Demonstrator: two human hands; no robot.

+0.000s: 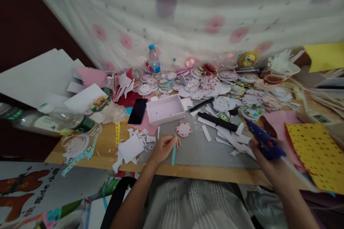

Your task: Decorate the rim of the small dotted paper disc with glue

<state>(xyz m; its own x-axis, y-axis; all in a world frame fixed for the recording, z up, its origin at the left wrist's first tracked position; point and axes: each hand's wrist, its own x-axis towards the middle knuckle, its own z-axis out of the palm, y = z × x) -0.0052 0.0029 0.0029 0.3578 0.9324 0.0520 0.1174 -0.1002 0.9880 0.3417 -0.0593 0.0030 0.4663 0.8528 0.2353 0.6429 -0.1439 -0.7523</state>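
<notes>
My left hand (162, 147) rests on the grey cutting mat (199, 146) and pinches a thin teal paper strip (173, 151) that points toward the table's front edge. Just beyond its fingers lies a small white paper circle with coloured dots (184, 128). My right hand (268, 157) grips a dark blue glue gun (262, 139) with a small red light, its nozzle aimed up and left over white paper scraps (231, 139). The right hand is blurred.
A shallow pink-white tray (165, 109) and a black phone (137, 111) lie behind the mat. Several decorated paper circles (223, 94), a water bottle (154, 59), a black marker (201, 104), a dotted yellow sheet (317, 150) and white foam boards (37, 77) crowd the wooden table (107, 139).
</notes>
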